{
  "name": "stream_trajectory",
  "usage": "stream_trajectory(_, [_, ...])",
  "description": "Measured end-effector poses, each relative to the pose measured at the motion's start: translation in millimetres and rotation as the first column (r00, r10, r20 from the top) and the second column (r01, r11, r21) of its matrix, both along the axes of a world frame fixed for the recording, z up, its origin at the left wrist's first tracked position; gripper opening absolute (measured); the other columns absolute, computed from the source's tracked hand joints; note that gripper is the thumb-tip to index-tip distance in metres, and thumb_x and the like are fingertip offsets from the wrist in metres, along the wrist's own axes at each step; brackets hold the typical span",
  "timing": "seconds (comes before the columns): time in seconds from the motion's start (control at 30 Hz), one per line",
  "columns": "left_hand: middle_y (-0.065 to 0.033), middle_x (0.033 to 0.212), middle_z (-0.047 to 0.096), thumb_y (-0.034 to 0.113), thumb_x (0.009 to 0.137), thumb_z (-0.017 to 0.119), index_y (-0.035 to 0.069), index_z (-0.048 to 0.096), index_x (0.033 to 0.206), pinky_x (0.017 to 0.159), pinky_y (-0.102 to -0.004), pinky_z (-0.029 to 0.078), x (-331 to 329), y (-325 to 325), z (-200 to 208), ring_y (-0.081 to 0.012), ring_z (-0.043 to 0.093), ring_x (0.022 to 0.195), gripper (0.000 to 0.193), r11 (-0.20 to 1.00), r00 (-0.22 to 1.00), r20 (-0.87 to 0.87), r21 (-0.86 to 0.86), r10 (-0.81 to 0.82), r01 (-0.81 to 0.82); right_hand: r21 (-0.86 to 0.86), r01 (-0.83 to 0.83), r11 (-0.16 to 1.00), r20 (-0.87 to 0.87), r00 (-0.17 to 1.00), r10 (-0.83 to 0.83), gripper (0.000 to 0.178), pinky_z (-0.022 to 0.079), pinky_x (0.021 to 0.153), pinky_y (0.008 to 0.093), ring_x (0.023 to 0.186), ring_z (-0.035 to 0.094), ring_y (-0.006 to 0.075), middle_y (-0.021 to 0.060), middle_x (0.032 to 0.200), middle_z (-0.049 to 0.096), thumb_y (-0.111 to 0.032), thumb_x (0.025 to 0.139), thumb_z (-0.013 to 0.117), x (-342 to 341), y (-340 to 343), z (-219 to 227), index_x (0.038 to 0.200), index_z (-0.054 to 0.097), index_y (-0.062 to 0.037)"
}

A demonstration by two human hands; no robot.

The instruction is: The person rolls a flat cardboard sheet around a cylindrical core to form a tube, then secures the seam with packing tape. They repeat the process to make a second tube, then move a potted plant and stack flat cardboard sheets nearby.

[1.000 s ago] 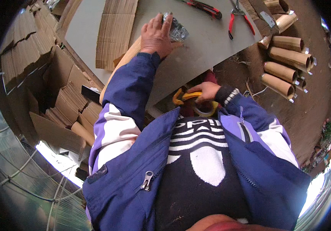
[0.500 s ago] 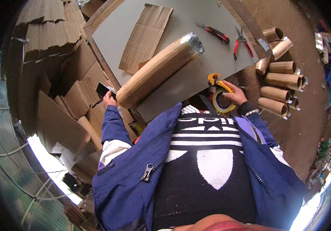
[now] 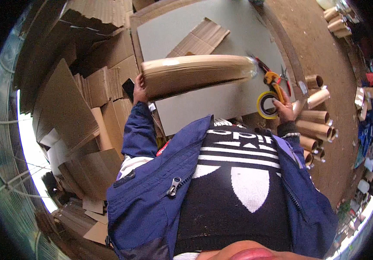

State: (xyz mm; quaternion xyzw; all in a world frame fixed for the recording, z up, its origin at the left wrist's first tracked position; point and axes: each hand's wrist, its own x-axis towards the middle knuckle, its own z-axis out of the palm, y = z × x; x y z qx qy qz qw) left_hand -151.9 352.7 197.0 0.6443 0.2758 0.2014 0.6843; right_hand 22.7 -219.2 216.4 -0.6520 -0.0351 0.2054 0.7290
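Note:
A long brown cardboard tube (image 3: 199, 73) lies slantwise over the grey tabletop, its right end wrapped in clear shiny tape. My left hand (image 3: 140, 89) is closed at the tube's left end, most of its fingers hidden behind the cardboard. Right beside that hand is a dark phone (image 3: 128, 87). Near the taped end, my right hand (image 3: 285, 108) grips the yellow handle of a tape dispenser (image 3: 273, 82), whose roll (image 3: 268, 105) hangs below. Behind the dispenser are a red-and-black utility knife (image 3: 262, 65) and red-handled pruning shears (image 3: 285, 80), both partly covered.
A flat cardboard piece (image 3: 203, 37) lies on the grey table (image 3: 186, 112), which has a wooden rim. Stacked cardboard sheets (image 3: 65, 99) crowd the left side. Several finished-looking tubes (image 3: 314, 130) lie on the brown floor at right, with more (image 3: 337, 21) farther back.
My view has turned. The tube has swung clockwise, with my left hand now at its end. My right hand has brought the tape dispenser up beside the tube's taped end.

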Motion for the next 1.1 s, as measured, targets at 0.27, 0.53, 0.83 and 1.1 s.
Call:
stream_trajectory(0.27, [-0.0086,0.114,0.061,-0.005,0.087,0.059,0.008,0.05,0.119,0.089,-0.0318,0.051,111,-152,182,-0.018,0.061,0.106,0.035,0.898,0.902,0.249,0.361,-0.353,0.252,0.128,0.255,0.958,0.163,0.948,-0.274,0.058,0.047,0.102,0.0311,0.117,0.059,0.0201,0.0125,0.135,0.057,0.008,0.088,0.057,36,-5,73,0.145,0.044,0.0])
stream_trajectory(0.53, [-0.0107,0.128,0.059,-0.007,0.09,0.05,0.003,0.051,0.132,0.11,-0.0314,0.037,125,-264,246,-0.0205,0.053,0.123,0.043,0.786,0.746,0.253,0.255,-0.616,0.563,0.342,0.377,0.861,0.088,0.899,-0.429,0.052,0.053,0.078,0.0236,0.084,0.063,0.0121,0.0062,0.104,0.066,0.001,0.09,0.059,40,-1,117,0.141,0.048,-0.002])
stream_trajectory(0.83, [-0.0101,0.106,0.072,-0.006,0.087,0.054,-0.002,0.068,0.112,0.093,-0.0287,0.051,132,-255,241,-0.0192,0.066,0.099,0.029,0.847,0.85,0.246,0.401,-0.466,0.349,0.3,0.441,0.846,-0.066,0.894,-0.443,0.052,0.049,0.071,0.0245,0.079,0.057,0.011,0.0015,0.1,0.064,0.0,0.086,0.064,42,28,109,0.136,0.054,-0.0065])
stream_trajectory(1.1, [-0.0115,0.112,0.071,-0.007,0.089,0.057,-0.001,0.066,0.119,0.096,-0.0283,0.049,95,-219,210,-0.0187,0.066,0.103,0.032,0.933,0.908,0.3,0.297,-0.293,0.203,0.335,0.32,0.886,0.077,0.928,-0.364,0.054,0.048,0.071,0.0215,0.081,0.058,0.0095,0.0018,0.107,0.066,0.002,0.087,0.064,51,74,107,0.139,0.053,-0.0073])
